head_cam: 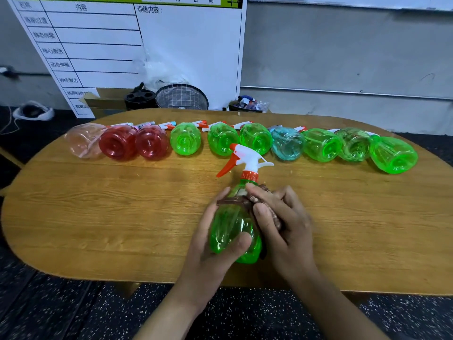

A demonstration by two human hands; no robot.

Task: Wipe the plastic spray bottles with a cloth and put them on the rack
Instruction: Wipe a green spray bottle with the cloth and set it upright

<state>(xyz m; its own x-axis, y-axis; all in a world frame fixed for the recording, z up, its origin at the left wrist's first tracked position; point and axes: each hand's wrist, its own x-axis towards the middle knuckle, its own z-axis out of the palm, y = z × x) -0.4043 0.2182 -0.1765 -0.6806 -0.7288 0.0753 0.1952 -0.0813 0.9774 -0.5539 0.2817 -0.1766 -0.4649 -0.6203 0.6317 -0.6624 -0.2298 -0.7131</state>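
Two hands hold a clear green plastic spray bottle (232, 227) above the wooden worktop (98, 217), nozzle pointing away. The left hand (215, 244) has its grip curled round the body; the right hand (282, 224) presses a brown cloth (245, 200), mostly hidden, against it. Ten bottles (245, 143) lie rowed beyond, bases nearest.

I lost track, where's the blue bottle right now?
In the head view, the blue bottle lies in the back row on the table, right of centre, between two green bottles.
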